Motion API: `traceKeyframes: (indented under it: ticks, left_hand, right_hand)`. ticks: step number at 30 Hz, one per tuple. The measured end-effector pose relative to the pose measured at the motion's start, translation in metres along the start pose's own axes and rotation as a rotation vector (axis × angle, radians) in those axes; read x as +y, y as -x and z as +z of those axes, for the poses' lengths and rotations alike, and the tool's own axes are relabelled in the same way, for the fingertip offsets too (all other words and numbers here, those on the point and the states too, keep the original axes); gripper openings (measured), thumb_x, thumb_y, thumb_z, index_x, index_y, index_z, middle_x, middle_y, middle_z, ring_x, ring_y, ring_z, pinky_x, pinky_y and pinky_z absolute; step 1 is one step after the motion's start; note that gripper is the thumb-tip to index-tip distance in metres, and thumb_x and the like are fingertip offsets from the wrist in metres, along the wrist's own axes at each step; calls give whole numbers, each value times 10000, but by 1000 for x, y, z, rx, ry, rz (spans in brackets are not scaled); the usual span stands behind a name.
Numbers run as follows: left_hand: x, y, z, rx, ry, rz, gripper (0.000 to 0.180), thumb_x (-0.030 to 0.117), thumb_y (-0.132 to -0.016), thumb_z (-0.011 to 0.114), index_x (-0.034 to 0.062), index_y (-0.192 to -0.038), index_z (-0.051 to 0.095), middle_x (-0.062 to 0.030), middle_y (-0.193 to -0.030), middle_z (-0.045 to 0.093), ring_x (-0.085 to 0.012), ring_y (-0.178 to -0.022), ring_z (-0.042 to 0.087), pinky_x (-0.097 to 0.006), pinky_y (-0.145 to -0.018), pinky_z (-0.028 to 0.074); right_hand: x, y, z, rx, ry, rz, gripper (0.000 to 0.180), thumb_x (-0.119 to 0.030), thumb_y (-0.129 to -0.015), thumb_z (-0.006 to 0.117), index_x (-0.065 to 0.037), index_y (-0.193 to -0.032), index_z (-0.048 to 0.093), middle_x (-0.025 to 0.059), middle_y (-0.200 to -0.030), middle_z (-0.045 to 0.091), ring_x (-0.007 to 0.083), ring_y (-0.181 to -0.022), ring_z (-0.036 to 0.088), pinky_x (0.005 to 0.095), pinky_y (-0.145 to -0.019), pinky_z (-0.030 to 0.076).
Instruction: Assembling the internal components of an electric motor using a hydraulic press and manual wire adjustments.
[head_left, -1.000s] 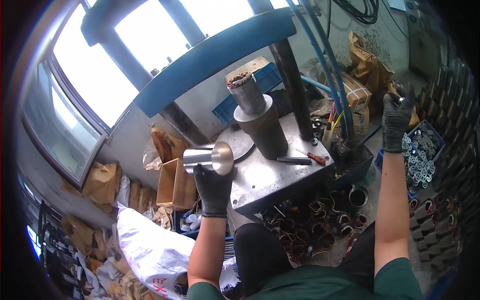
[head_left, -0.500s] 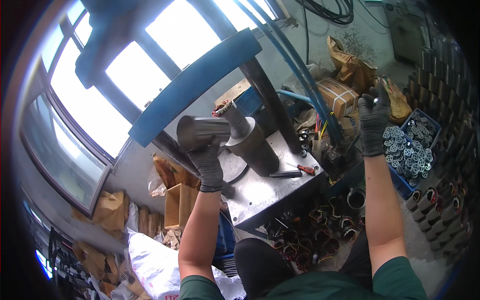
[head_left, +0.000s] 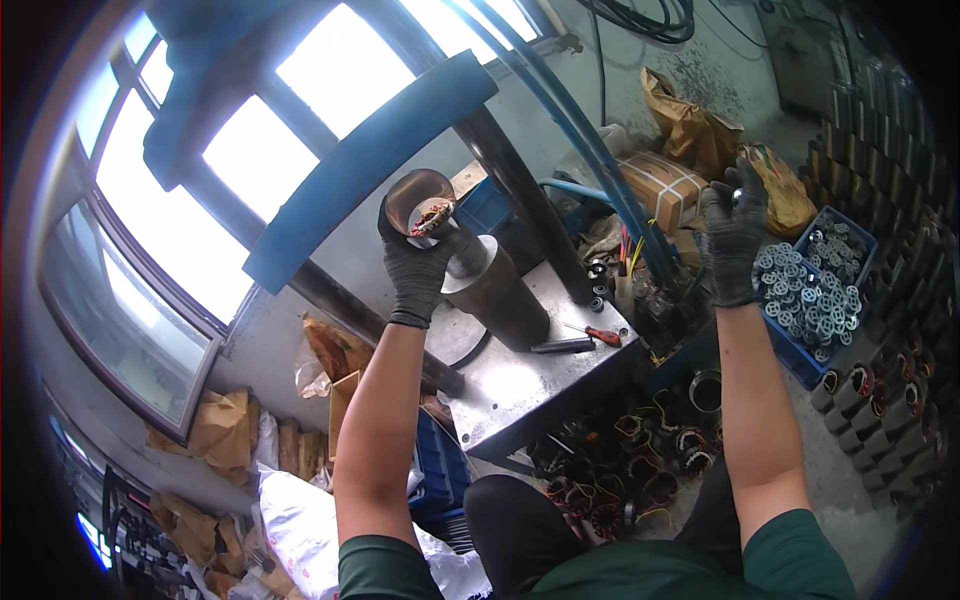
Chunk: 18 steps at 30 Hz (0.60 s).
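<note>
A hollow metal cylinder (head_left: 410, 187) is in my left hand (head_left: 414, 270), its mouth tilted so that the inside shows. Right at that mouth is a stator (head_left: 432, 218) with red and white windings; I cannot tell how far it sits inside. Below it, a thick grey metal cylinder (head_left: 505, 300) with a lighter top stands on the steel press table (head_left: 490, 400). My right hand (head_left: 733, 235) is raised well to the right, gloved like the left, fingers bent up around a small shiny piece too small to name.
A blue press frame (head_left: 370, 170) arches over the table. A red-handled screwdriver (head_left: 602, 336) and a dark bar (head_left: 563, 346) lie at the table's right. A blue crate (head_left: 800, 345) holds silver discs. Stacked stators (head_left: 880, 420) stand at right; more stators (head_left: 640, 470) lie below.
My left hand has raised and turned the hollow cylinder, bringing its mouth to the stator's wound end. My right hand stays raised, slightly shifted left in the view.
</note>
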<state>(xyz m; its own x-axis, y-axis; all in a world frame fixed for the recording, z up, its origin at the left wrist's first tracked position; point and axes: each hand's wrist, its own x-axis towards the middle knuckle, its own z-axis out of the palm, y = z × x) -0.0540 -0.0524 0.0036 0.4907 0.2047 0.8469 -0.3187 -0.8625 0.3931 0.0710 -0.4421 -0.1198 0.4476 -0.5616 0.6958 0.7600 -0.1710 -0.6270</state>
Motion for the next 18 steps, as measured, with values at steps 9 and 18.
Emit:
traceKeyframes:
  ticks: [9, 18]
  left_hand:
    - [-40, -34, 7, 55, 187, 96, 853, 93, -631, 923, 22, -1344, 460, -98, -1160, 650, -221, -976, 652, -351, -895, 548]
    - [-50, -71, 1, 21, 367, -425, 724, 162, -667, 942, -20, -1198, 486, -133, -1013, 634, -194, -844, 642, -348, -728, 557]
  right_hand:
    - [0, 1, -2, 3, 1, 3, 495, 5, -874, 695, -9, -1349, 554, 144, -1140, 606, 216, -1002, 628, 335, -847, 569]
    - [-6, -9, -15, -71, -85, 133, 238, -46, -916, 680, 0, -1148, 698, 109, -995, 711, 172, -890, 690, 306, -786, 555]
